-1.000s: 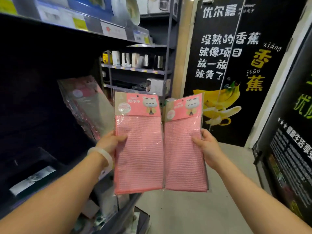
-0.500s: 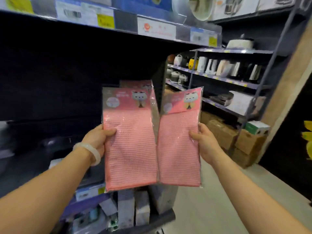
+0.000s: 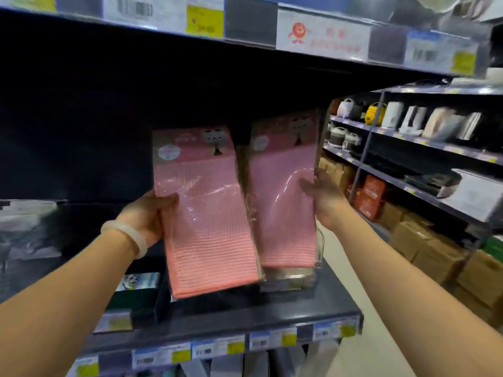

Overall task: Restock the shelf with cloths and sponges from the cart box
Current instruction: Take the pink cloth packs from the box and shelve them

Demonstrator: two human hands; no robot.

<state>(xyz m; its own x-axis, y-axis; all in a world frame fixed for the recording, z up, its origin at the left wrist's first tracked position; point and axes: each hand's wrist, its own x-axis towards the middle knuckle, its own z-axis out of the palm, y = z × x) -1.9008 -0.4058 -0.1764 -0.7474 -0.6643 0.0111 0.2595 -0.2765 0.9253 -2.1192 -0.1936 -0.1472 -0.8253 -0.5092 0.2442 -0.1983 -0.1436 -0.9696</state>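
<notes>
1. Hands first: the left hand (image 3: pixel 149 213) grips the left edge of one pink cloth pack (image 3: pixel 204 213), thumb on the front and fingers hidden behind it; a pale bracelet (image 3: pixel 128 236) sits on that wrist.
2. The right hand (image 3: pixel 322 198) grips the right edge of a second pink cloth pack (image 3: pixel 283 202), thumb across the front wrapper.
3. Both packs are held upright and side by side above the dark shelf (image 3: pixel 217 319), their inner edges touching or nearly so; the left pack hangs a little lower and tilts slightly.
4. Each pack has a card header at the top with a small cartoon figure, and a clear glossy wrapper.
5. Behind the right pack's lower end, more wrapped packs (image 3: pixel 288 278) stand on the shelf.
6. Left of the held packs, a dark green box (image 3: pixel 136 289) sits on the shelf.
7. Price labels (image 3: pixel 234 346) run along the shelf's front edge, and another row lines the shelf above.
8. Right of the shelf, across the aisle, kettles and small cookers (image 3: pixel 375 112) fill upper racks, with cardboard boxes (image 3: pixel 435 248) below them.
</notes>
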